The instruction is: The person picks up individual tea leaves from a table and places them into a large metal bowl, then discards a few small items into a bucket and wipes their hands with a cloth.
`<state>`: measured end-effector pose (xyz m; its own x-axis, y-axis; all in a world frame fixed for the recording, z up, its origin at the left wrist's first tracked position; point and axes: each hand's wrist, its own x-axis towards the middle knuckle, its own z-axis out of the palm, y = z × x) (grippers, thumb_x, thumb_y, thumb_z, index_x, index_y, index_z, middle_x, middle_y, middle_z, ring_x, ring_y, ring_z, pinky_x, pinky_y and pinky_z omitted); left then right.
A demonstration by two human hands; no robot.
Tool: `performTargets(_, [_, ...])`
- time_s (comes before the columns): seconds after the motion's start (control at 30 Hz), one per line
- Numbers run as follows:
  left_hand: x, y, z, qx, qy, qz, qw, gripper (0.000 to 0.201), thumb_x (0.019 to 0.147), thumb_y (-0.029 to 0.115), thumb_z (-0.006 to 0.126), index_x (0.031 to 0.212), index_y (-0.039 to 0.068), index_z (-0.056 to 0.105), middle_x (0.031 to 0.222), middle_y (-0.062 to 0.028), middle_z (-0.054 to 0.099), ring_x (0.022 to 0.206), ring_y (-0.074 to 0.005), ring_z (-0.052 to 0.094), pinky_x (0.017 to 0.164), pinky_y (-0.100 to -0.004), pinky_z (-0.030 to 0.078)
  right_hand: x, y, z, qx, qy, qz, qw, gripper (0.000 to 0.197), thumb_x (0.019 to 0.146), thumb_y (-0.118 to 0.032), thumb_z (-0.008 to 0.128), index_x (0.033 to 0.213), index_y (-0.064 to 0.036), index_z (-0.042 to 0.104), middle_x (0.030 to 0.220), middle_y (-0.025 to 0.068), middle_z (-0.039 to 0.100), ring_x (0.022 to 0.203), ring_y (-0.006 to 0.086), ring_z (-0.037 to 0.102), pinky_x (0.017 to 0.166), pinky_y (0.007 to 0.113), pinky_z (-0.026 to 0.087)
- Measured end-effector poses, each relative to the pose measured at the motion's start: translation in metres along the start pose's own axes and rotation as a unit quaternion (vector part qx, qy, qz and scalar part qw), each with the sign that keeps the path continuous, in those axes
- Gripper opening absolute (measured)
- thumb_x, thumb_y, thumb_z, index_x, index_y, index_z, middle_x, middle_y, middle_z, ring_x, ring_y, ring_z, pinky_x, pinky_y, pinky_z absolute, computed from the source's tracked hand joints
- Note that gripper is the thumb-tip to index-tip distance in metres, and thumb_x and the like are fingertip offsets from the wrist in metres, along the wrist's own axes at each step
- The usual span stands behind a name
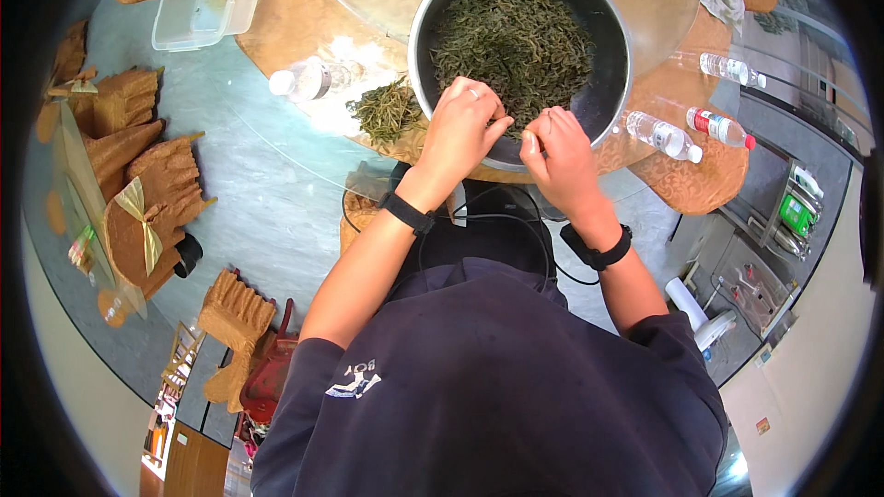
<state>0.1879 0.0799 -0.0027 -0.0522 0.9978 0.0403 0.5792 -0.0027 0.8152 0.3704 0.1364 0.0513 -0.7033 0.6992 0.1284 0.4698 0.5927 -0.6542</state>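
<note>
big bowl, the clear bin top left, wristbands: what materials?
Bowl: looks like metal, probably stainless; grey brushed wall, bright rim glints. It holds green leaf strands.
Clear bin: likely plastic; see-through, thin rounded walls.
Wristbands on left hand and right hand: matte black, maybe rubber or fabric; too small to tell.

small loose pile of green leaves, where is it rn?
Head view, on the table left of the metal bowl, by the left hand: the leaf pile.
</note>
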Motion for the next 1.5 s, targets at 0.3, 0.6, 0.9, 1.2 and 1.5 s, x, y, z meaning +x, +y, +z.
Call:
performTargets(0.3, [-0.032,-0.039,-0.032,-0.053,-0.033,0.119,0.991,0.026,0.086,0.001,0.075,0.112,0.005,0.077,0.109,-0.009,0.078,0.119,-0.0306,0.068,0.098,-0.0468,0.055,-0.024,-0.051,0.041,0.1,0.036,-0.01,0.994,0.024,0.077,0.003,0.075,0.09,-0.0044,0.056,0.08,0.0113,0.055,0.07,0.0316,0.056,0.063,0.041,0.047])
performTargets(0.6, [-0.019,-0.038,-0.045,-0.073,-0.013,0.134,0.988,0.031,0.086,0.002,0.076,0.117,0.005,0.073,0.107,-0.0112,0.072,0.111,-0.0317,0.065,0.096,-0.0456,0.051,-0.052,-0.056,0.093,0.03,-0.102,0.082,0.991,0.015,0.086,-0.009,0.073,0.089,-0.0047,0.059,0.084,0.0122,0.058,0.078,0.0346,0.062,0.071,0.046,0.053])
performTargets(0.9, [-0.118,-0.135,-0.098,0.049,-0.022,-0.007,0.999,0.063,0.083,0.013,0.086,0.14,0.004,0.058,0.15,-0.0194,0.052,0.142,-0.0428,0.048,0.117,-0.0504,0.042,-0.031,-0.041,0.169,0.023,-0.187,0.147,0.971,0.02,0.098,-0.014,0.066,0.117,-0.006,0.067,0.114,0.0118,0.069,0.106,0.0343,0.069,0.088,0.046,0.057])
performTargets(1.2, [-0.093,-0.165,-0.031,0.061,0.054,-0.001,0.997,0.093,0.078,0.025,0.087,0.159,0.014,0.042,0.17,-0.0248,0.03,0.155,-0.048,0.031,0.122,-0.066,0.027,0.019,-0.024,0.216,0.076,-0.079,0.173,0.979,0.068,0.101,-0.01,0.058,0.164,-0.0005,0.035,0.173,0.0208,0.029,0.161,0.0398,0.026,0.131,0.048,0.023])
performTargets(1.5, [-0.093,-0.174,0.003,0.162,0.09,0.012,0.983,0.07,0.075,0.009,0.076,0.143,0.013,0.06,0.138,-0.0028,0.062,0.127,-0.0276,0.056,0.101,-0.047,0.041,0.009,-0.038,0.236,0.324,-0.007,0.294,0.899,0.053,0.098,-0.001,0.048,0.151,0.0019,0.049,0.151,0.0209,0.054,0.143,0.0355,0.05,0.122,0.041,0.035])
